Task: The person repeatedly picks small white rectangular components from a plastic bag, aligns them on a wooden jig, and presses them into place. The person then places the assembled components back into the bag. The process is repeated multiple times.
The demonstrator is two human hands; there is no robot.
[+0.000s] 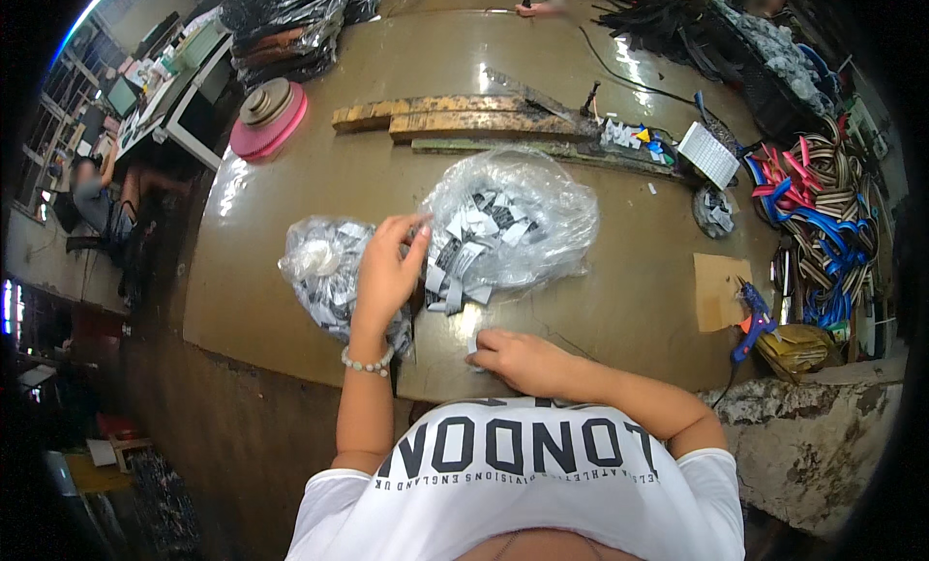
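My left hand, with a beaded bracelet on its wrist, reaches over the edge of an open clear plastic bag. Its fingers and thumb are apart, and I see nothing held in them. Inside that bag and spilling from its near side lie several grey, white and black fabric labels. Beneath and left of this hand sits a second clear bag, bunched up and full of similar labels. Close to my body, my right hand pinches a small pale label just above the tabletop; its far part is hidden by the fingers.
Wooden bars lie across the brown table, with a pink disc to their left. On the right are a blue glue gun, cardboard and coloured straps. Another person's hand shows at the far edge.
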